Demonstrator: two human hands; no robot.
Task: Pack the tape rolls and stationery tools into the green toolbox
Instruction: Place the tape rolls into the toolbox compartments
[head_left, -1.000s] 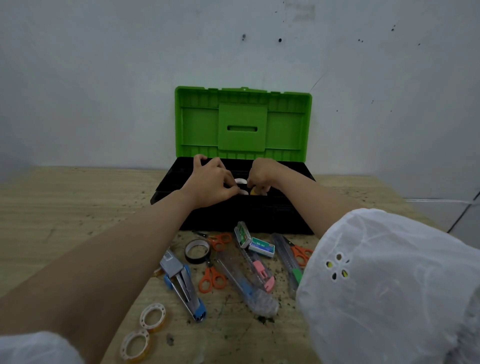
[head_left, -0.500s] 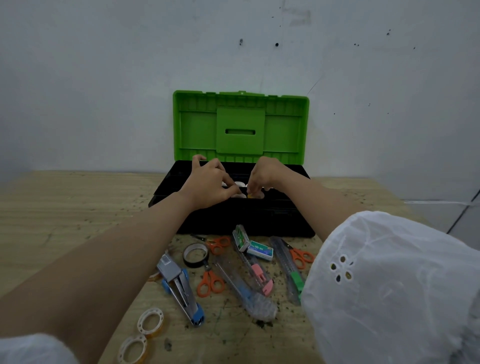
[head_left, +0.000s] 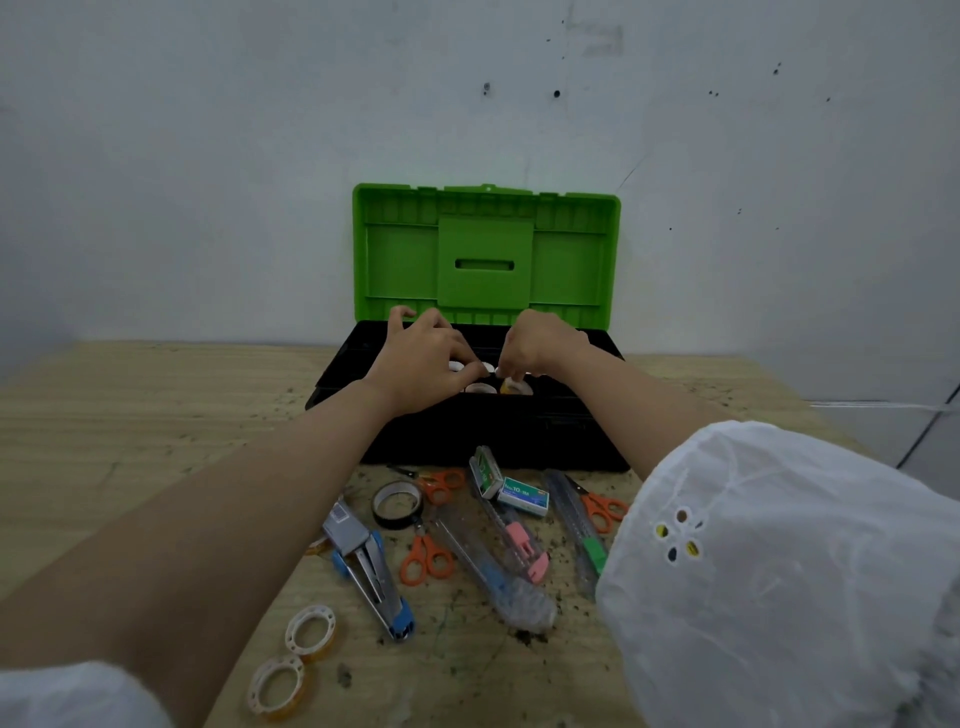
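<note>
The toolbox (head_left: 587, 436) has a black body and an upright green lid (head_left: 485, 254). Both hands reach inside it. My left hand (head_left: 423, 361) curls its fingers onto a white tape roll (head_left: 457, 366). My right hand (head_left: 535, 345) pinches a small yellowish tape roll (head_left: 514, 385) from above. Another white roll (head_left: 480, 388) lies between them in the box. On the table in front lie two clear tape rolls (head_left: 311, 631), a black tape roll (head_left: 397, 504), a blue stapler (head_left: 369, 566), orange scissors (head_left: 426, 558), cutters (head_left: 519, 540) and staple boxes (head_left: 522, 496).
The wooden table (head_left: 130, 431) is speckled with dark debris. A grey wall stands right behind the toolbox. My white sleeve (head_left: 779, 571) covers the table's near right part. More orange scissors (head_left: 602, 509) lie by the box front.
Both hands have stayed over the box interior, shifting slightly while handling the tape rolls. The items on the table have not moved.
</note>
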